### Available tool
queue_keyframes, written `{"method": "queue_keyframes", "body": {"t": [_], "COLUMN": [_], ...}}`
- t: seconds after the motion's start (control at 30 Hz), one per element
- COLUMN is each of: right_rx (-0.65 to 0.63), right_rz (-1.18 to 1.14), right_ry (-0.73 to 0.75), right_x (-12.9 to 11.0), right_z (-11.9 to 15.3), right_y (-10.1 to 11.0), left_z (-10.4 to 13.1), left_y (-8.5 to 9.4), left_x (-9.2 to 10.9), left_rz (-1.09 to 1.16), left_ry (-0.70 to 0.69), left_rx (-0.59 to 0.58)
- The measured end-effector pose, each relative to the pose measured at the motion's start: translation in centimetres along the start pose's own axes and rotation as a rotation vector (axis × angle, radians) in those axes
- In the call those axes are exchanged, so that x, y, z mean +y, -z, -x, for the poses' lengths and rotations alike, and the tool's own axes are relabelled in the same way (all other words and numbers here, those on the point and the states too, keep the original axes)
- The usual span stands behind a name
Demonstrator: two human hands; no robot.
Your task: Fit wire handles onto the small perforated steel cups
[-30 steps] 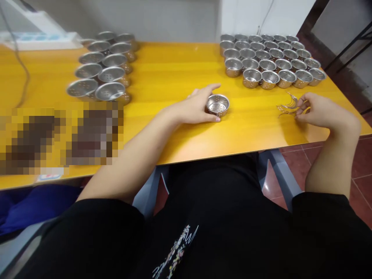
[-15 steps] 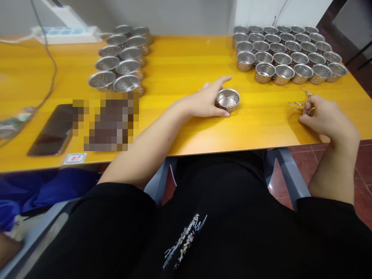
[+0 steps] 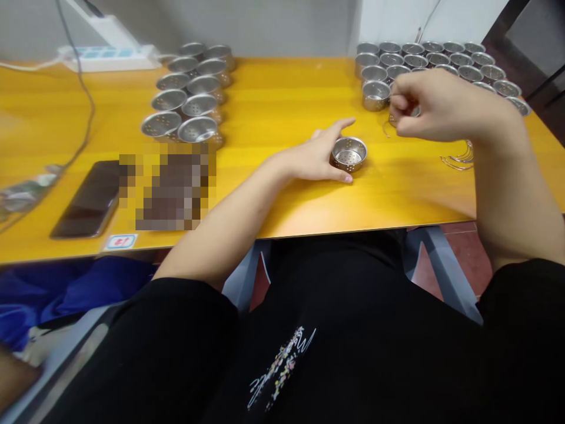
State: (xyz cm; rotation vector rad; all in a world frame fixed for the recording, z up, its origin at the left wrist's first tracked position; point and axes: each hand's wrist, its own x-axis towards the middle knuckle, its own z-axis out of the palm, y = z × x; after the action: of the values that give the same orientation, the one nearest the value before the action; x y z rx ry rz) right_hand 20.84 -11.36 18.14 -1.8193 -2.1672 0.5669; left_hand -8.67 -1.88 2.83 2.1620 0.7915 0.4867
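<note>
My left hand (image 3: 324, 156) rests on the table around the left side of a small perforated metal cup (image 3: 349, 154). Its thumb lies at the cup's front and the index finger points out behind; the other fingers are partly hidden. The cup stands upright. My right hand (image 3: 426, 106) is raised in front of the right-hand rows of cups, fingers pinched. A thin curved metal wire (image 3: 386, 129) shows just below these fingers, mostly hidden. Several more curved wires (image 3: 459, 159) lie on the table beneath my right forearm, which partly covers them.
Rows of perforated cups (image 3: 375, 96) stand at the back right, and two columns of similar cups (image 3: 198, 131) at the left. A phone (image 3: 86, 200), a blurred-out dark object (image 3: 174, 191), a cable (image 3: 90, 118) and a white power strip (image 3: 110, 57) occupy the left side.
My right hand has risen from the pile of curved wires and moved left, with one wire in its fingers. My left hand stays at the cup.
</note>
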Motion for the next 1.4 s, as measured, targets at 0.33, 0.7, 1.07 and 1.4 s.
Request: {"method": "queue_keyframes", "body": {"t": [0.33, 0.7, 1.07, 1.4], "right_rx": [-0.145, -0.124, -0.142, -0.165], "right_rz": [-0.360, -0.345, -0.165, -0.230], "right_ry": [0.191, 0.152, 0.118, 0.125], "right_x": [2.8, 4.4, 4.9, 6.6], "right_z": [-7.0, -7.7, -7.6, -8.4], "right_y": [-4.3, -5.7, -6.0, -6.6], "left_z": [-0.7, -1.8, -1.9, -2.0], "left_y": [0.8, 0.7, 0.4, 0.1], "left_x": [-1.6, -1.1, -1.2, -1.7], "left_rz": [0.364, 0.441, 0.486, 0.485], "left_ry": [0.012, 0.051, 0.070, 0.042], "left_rx": [-0.020, 0.130, 0.156, 0.136]}}
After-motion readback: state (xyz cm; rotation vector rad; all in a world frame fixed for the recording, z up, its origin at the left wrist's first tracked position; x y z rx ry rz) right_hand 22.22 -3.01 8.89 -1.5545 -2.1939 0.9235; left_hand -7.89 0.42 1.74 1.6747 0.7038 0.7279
